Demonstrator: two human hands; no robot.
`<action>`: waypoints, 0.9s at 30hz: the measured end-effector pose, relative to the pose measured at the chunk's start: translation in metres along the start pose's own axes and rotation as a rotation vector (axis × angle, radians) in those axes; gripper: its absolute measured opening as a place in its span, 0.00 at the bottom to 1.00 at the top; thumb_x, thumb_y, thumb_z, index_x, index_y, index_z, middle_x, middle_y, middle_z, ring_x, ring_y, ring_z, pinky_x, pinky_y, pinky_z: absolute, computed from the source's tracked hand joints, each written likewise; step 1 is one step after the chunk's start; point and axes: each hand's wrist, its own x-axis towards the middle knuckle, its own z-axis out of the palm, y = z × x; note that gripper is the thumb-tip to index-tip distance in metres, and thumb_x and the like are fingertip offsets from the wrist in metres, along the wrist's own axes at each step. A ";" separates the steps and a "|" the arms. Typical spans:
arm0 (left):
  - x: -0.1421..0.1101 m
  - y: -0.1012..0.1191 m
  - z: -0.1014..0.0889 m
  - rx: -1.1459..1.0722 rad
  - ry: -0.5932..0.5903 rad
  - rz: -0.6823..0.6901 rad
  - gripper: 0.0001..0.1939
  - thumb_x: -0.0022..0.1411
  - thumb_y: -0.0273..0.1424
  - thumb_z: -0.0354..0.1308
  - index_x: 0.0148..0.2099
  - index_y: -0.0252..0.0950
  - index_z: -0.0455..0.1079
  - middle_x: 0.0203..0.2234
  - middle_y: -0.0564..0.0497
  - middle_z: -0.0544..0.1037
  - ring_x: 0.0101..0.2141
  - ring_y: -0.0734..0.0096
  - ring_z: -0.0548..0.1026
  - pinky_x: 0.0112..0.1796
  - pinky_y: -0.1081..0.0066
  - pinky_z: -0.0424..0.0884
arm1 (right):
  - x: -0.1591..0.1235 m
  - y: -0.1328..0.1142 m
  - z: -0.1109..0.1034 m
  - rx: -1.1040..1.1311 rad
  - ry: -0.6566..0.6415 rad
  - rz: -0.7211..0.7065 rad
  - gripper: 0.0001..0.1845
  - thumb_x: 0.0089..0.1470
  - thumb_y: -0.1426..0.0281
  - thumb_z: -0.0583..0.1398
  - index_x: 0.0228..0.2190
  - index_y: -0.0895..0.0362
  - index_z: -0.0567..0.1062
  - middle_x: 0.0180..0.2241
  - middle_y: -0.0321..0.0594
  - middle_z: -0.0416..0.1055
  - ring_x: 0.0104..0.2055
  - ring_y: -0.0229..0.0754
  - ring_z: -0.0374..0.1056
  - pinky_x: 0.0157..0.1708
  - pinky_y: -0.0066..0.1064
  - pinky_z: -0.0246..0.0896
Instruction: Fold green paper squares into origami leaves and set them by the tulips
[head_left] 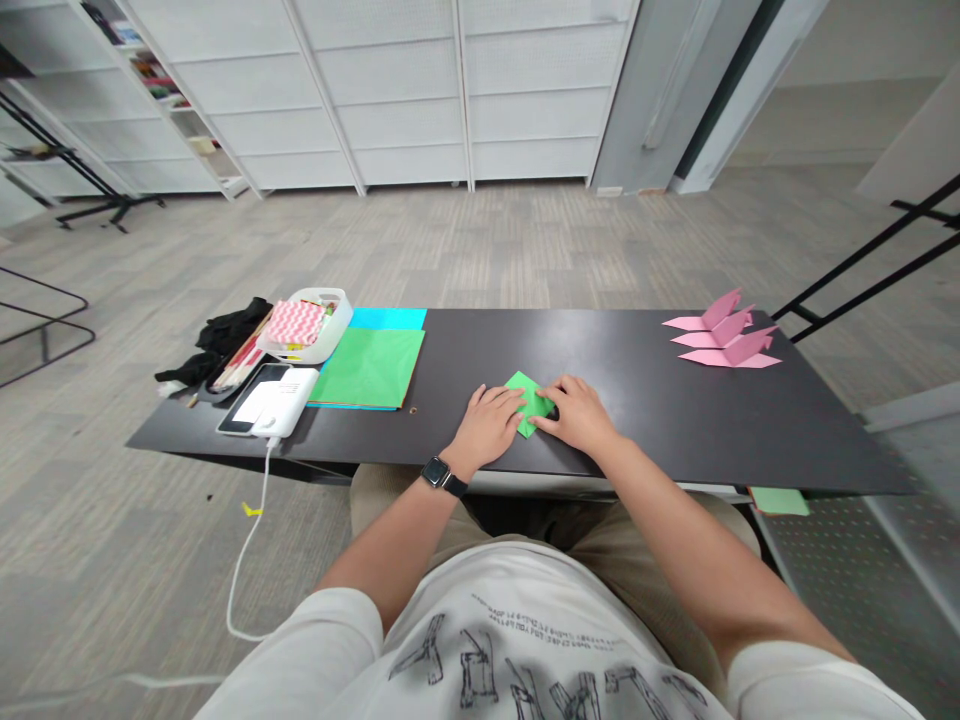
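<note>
A small green folded paper [534, 404] lies on the dark table in front of me, turned with a corner toward my body. My left hand [489, 422] rests flat with its fingers stretched out, fingertips on the paper's left side. From the other side, my right hand [576, 412] pinches the paper's right edge between thumb and index finger. Part of the paper is hidden beneath the fingers. Three pink folded paper birds [726, 330] stand in a row at the table's far right.
On the left of the table [480, 345] lie green paper sheets [375, 368] over blue ones. Beside them are a white basket [330, 335], a phone [255, 398] on a white device with a cable [259, 520], and black cloth [225, 335]. Green paper [780, 500] sticks out below the table's front edge.
</note>
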 end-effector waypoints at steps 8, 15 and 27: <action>0.000 0.002 -0.004 -0.009 -0.023 -0.014 0.17 0.78 0.36 0.50 0.63 0.46 0.73 0.68 0.51 0.74 0.68 0.61 0.67 0.74 0.47 0.50 | -0.006 -0.010 -0.009 -0.033 -0.041 -0.048 0.34 0.52 0.49 0.73 0.55 0.54 0.79 0.51 0.52 0.71 0.52 0.60 0.68 0.55 0.50 0.67; 0.000 0.000 -0.001 -0.021 -0.016 -0.011 0.17 0.76 0.40 0.55 0.62 0.46 0.74 0.67 0.51 0.74 0.68 0.60 0.67 0.74 0.46 0.49 | -0.005 0.009 -0.002 0.164 -0.011 0.002 0.22 0.66 0.53 0.62 0.56 0.50 0.80 0.49 0.48 0.74 0.53 0.55 0.71 0.58 0.51 0.66; -0.001 0.001 -0.005 -0.043 -0.018 0.007 0.22 0.70 0.46 0.64 0.62 0.47 0.74 0.68 0.50 0.73 0.69 0.56 0.66 0.74 0.44 0.49 | 0.010 0.011 0.023 0.049 0.074 0.133 0.36 0.60 0.54 0.66 0.65 0.53 0.71 0.64 0.58 0.66 0.70 0.67 0.58 0.68 0.63 0.54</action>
